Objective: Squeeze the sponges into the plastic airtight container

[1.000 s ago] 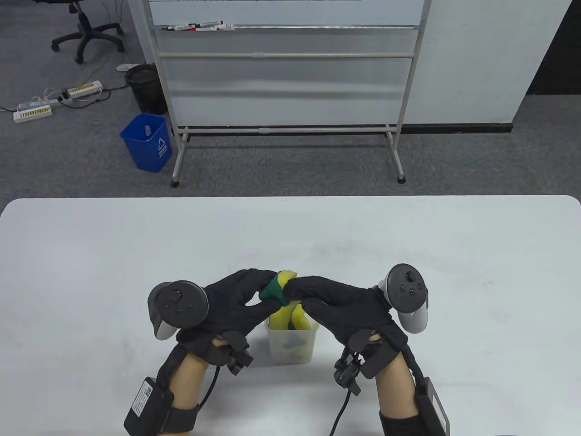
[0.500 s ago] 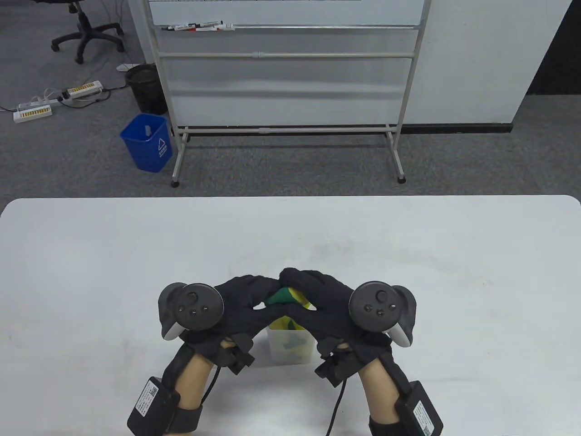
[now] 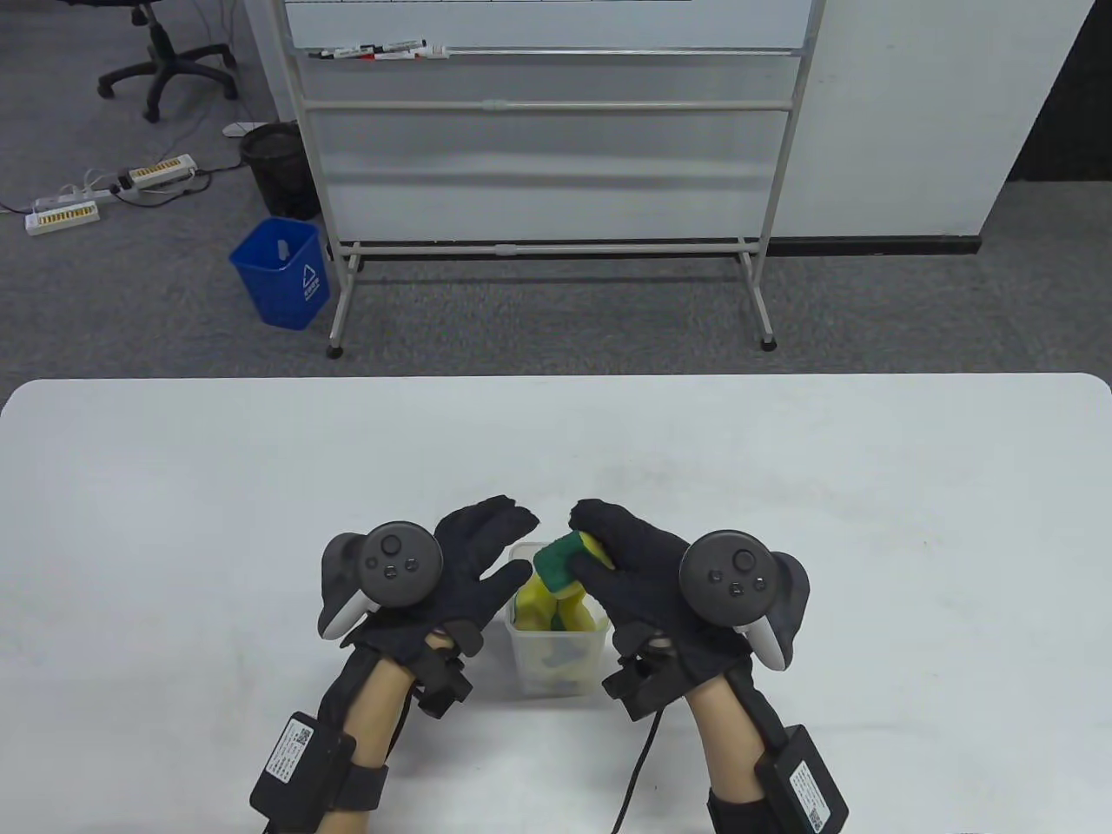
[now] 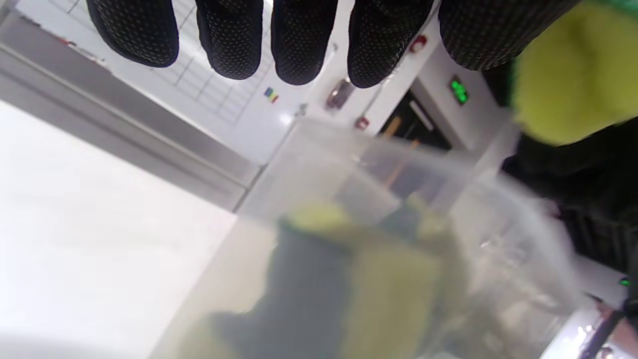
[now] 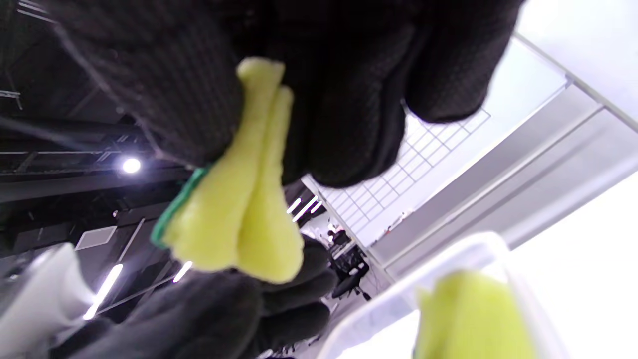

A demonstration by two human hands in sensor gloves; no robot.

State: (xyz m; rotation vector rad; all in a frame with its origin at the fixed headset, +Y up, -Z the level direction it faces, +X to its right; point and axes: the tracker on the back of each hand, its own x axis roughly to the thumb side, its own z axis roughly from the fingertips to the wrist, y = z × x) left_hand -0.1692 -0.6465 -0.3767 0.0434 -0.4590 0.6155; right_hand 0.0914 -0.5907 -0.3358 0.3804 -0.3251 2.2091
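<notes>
- A moment ago both my hands pinched the sponge between them; now my left hand has let go and sits just left of the container, fingers straight and spread, holding nothing.
- My right hand alone keeps the sponge, fingers and thumb curled round it, folded small, above the container's open mouth.
- I judge the fold is done and the next step is pushing this sponge down among those already inside; it may spring open once released.
- The container stands on the table between my wrists, with yellow and green sponges already packed in.
- The right wrist view shows what the table view hides: the sponge doubled over, yellow faces pressed together, bulging below my fingers.
- The left wrist view shows my left fingertips apart and free, and, blurred, sponges through the container wall.
</notes>
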